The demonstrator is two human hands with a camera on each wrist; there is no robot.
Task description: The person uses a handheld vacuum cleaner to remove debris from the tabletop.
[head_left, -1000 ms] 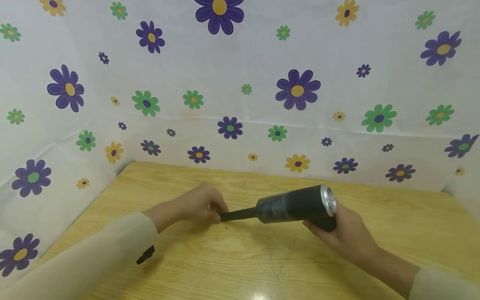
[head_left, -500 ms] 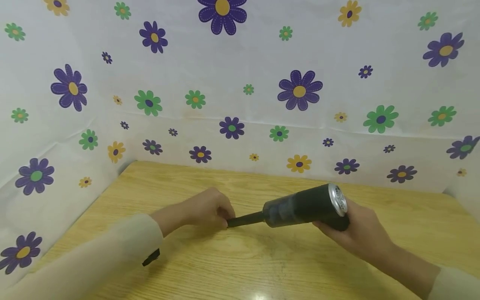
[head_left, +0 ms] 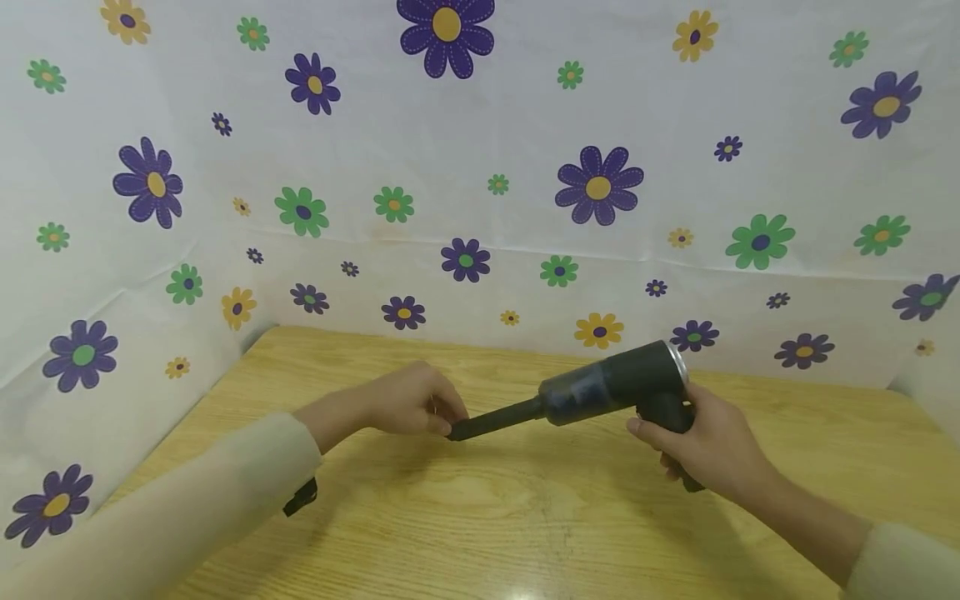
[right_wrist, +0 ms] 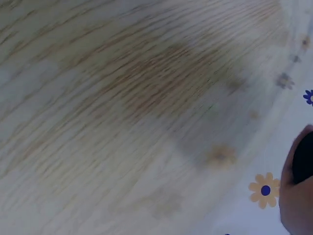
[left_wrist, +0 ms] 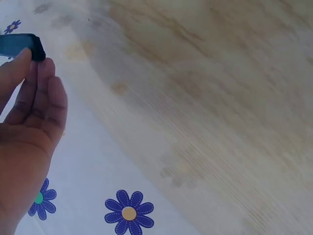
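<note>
A black handheld vacuum cleaner (head_left: 633, 375), with a smoky see-through front chamber, is held above the wooden table. It tilts, its rear end higher than its slim nozzle (head_left: 498, 418). My right hand (head_left: 716, 437) grips the handle from the right. With thumb and fingers, my left hand (head_left: 412, 402) pinches the nozzle's tip. The left wrist view shows the dark nozzle end (left_wrist: 22, 45) between the thumb and fingers of that hand (left_wrist: 29, 122). Only a part of the right hand (right_wrist: 298, 208) and a black part of the handle (right_wrist: 305, 159) reach into the right wrist view.
The wood-grain table (head_left: 450, 517) spreads under both hands. White cloth with printed flowers (head_left: 525, 125) stands around its back and sides. A small black piece (head_left: 302, 497) shows below the left cuff.
The vacuum's rear end has risen and turned, so its silver end cap now shows only edge-on and the handle comes into sight. The left hand still pinches the nozzle tip, slightly further right than at first.
</note>
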